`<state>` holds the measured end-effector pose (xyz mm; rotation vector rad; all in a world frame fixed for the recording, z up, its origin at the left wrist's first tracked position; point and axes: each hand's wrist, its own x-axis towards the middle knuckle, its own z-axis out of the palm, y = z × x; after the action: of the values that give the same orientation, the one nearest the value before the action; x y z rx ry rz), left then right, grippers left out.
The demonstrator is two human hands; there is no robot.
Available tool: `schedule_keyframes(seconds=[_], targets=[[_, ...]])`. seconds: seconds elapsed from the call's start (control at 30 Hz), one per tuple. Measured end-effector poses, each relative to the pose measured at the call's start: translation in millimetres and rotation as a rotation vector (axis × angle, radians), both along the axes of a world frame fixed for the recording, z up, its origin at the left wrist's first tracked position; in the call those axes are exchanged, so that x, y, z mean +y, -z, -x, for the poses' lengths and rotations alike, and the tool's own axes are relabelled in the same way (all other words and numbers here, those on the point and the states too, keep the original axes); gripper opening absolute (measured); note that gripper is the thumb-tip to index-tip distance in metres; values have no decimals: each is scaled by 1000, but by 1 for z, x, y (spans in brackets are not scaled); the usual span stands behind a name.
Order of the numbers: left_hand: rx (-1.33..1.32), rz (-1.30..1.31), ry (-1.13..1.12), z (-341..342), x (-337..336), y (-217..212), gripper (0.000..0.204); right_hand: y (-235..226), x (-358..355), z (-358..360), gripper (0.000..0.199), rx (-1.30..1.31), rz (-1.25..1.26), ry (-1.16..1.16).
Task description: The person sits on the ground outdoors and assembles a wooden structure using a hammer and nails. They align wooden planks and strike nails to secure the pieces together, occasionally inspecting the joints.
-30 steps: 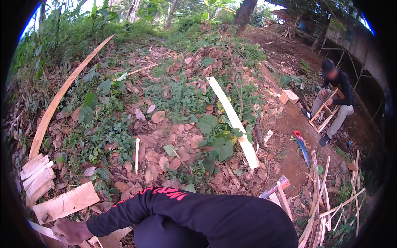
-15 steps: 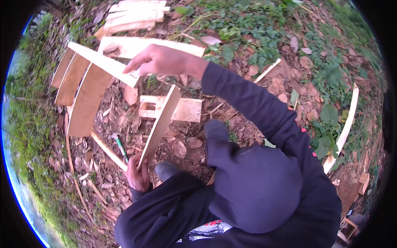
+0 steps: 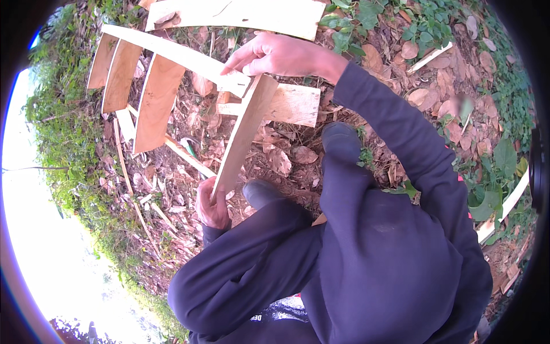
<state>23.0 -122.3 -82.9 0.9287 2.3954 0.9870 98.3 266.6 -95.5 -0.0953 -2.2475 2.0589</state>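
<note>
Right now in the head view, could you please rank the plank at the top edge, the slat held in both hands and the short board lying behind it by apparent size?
1. Plank at the top edge, though partly cropped.
2. Held slat; being nearer the camera, its ranking against the plank is unsure.
3. Short board, clearly smallest.

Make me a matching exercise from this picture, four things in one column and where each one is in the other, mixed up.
Things:
1 left hand
2 right hand
3 wide flat board
4 dark shoe

Places:
A lying on the ground at the top edge
B gripping the slat's lower end
C on dry leaves below the short plank
D at the slat's upper end

Pairs: 1-B, 2-D, 3-A, 4-C
</note>
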Motion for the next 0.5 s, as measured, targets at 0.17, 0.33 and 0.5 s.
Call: schedule_keyframes(seconds=[0.17, 0.33, 0.5], targets=[[-78, -3, -8, 7, -4, 9, 14, 21, 7, -5, 37, -48, 41, 35], [-37, -38, 0, 9, -5, 7, 15, 24, 11, -4, 36, -69, 17, 9], [-12, -35, 34, 14, -2, 10, 16, 30, 12, -8, 39, -78, 88, 8]])
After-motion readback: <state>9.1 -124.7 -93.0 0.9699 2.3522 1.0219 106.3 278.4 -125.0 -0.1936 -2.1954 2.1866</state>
